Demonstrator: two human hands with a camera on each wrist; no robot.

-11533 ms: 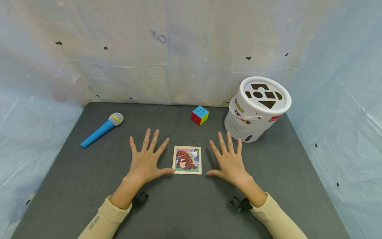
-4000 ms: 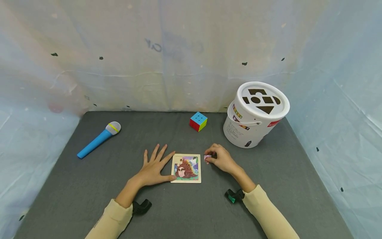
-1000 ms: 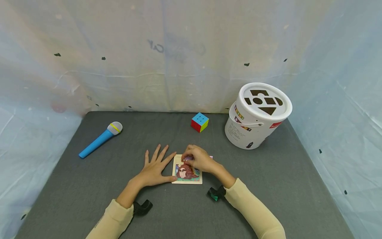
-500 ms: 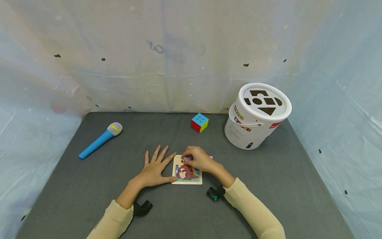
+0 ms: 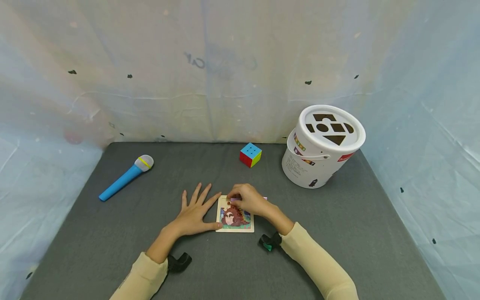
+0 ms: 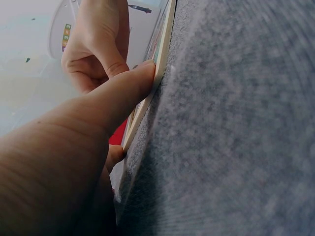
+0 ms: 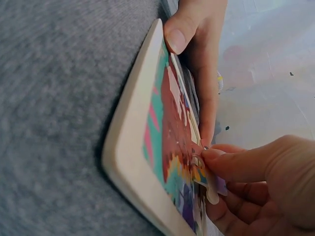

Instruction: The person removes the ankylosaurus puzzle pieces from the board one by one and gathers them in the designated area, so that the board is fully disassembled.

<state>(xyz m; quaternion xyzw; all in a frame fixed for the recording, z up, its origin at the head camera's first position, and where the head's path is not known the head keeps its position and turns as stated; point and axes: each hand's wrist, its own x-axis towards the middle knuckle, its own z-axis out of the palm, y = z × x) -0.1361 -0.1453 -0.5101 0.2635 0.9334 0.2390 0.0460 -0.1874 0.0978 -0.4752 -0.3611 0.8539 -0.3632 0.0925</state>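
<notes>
A square wooden jigsaw puzzle (image 5: 235,217) with a brown dinosaur picture lies on the dark cloth. My left hand (image 5: 193,215) is spread beside it. Its thumb presses the frame's near left corner, and the index fingertip is at the far left corner. My right hand (image 5: 250,201) is over the far part of the puzzle. In the right wrist view its thumb and fingers pinch a puzzle piece (image 7: 220,186), tilted up from the board. A second piece (image 5: 265,198) shows only a purple edge right of the board, mostly hidden behind my right hand.
A Rubik's cube (image 5: 250,155) sits behind the puzzle. A white lidded bucket (image 5: 315,162) with shaped holes in its lid stands at the back right. A blue toy microphone (image 5: 123,180) lies at the left. Pale sheeting (image 5: 232,104) borders the table's back and sides.
Both hands were spread beside the full puzzle at first. My right hand then set a piece down right of the board, returned over the puzzle and pinched another. The left hand stays put lately.
</notes>
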